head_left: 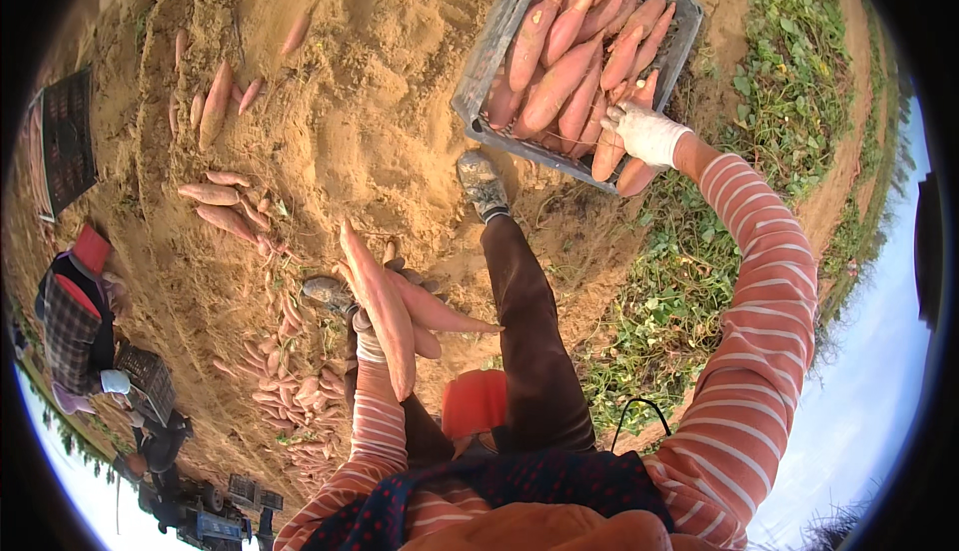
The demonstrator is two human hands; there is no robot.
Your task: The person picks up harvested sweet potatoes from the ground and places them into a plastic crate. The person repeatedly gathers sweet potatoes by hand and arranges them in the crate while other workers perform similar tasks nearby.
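My left hand (pixel 414 277), in a dark-fingered glove and largely hidden, holds several long pinkish-orange sweet potatoes (pixel 380 304) low in front of me. The largest lies lengthwise over my wrist; another (pixel 442 310) points right, its tip near my trouser leg. In a whitish glove, my right hand (pixel 646 134) reaches into a dark plastic crate (pixel 487 49). Its fingers curl over a sweet potato (pixel 608 152) at the near right corner. The crate is heaped with sweet potatoes (pixel 558 90). One more (pixel 635 176) sits by the crate's near right corner, below my right hand.
Loose sweet potatoes (pixel 216 105) lie in groups on sandy soil (pixel 374 101) to my left. Green vines (pixel 674 304) line the right side. A red object (pixel 473 403) is between my legs. At left, a co-worker (pixel 75 319) has a crate (pixel 146 379); another crate (pixel 69 139) stands beyond.
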